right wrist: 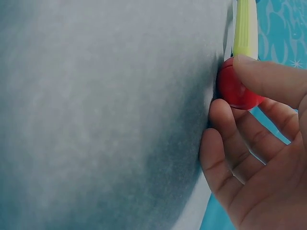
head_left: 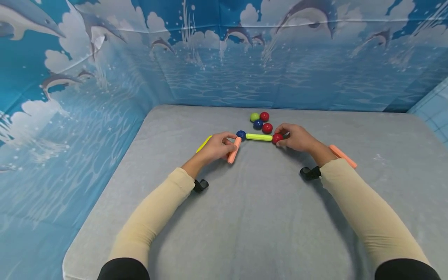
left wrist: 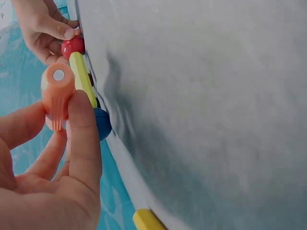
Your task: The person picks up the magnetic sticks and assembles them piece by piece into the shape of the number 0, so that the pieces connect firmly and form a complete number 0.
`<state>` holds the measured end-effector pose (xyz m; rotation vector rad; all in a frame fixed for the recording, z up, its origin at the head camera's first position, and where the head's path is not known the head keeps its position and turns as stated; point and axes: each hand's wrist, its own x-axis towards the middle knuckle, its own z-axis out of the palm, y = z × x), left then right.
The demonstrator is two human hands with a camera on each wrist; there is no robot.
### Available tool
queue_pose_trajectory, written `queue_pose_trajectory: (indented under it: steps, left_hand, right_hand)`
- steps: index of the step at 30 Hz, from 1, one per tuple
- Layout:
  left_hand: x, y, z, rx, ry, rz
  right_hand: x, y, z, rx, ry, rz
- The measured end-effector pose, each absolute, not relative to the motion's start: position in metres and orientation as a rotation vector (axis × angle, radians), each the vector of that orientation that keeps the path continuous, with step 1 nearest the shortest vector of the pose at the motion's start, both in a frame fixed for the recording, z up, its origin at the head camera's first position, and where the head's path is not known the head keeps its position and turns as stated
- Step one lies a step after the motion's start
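My left hand (head_left: 217, 147) pinches an orange magnetic rod (head_left: 234, 150); in the left wrist view its end shows a round silvery spot. Close by that rod, a blue ball (head_left: 241, 135) sits at the left end of a yellow-green rod (head_left: 259, 137). At the other end of this rod is a red ball (head_left: 277, 138), which my right hand (head_left: 296, 137) holds between thumb and fingers. In the right wrist view the thumb lies over the red ball (right wrist: 237, 88) where it meets the rod. Whether the orange rod touches the blue ball cannot be told.
Behind the row lie a green ball (head_left: 254, 116), a dark blue ball (head_left: 258, 124) and two more red balls (head_left: 264, 116). A yellow rod (head_left: 203, 144) is partly hidden by my left hand. Another orange rod (head_left: 343, 156) lies beside my right wrist. Grey cloth (head_left: 259, 217) covers the table.
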<state>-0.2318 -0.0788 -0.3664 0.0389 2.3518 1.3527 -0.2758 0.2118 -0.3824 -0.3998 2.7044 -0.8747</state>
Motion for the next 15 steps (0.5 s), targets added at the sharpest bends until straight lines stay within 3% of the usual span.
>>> queue_pose_trajectory:
  steps: [15]
  left_hand:
    - [-0.247, -0.073, -0.378, -0.161, 2.188, 1.513]
  right_hand:
    - [-0.280, 0.213, -0.386, -0.395, 2.708, -0.882]
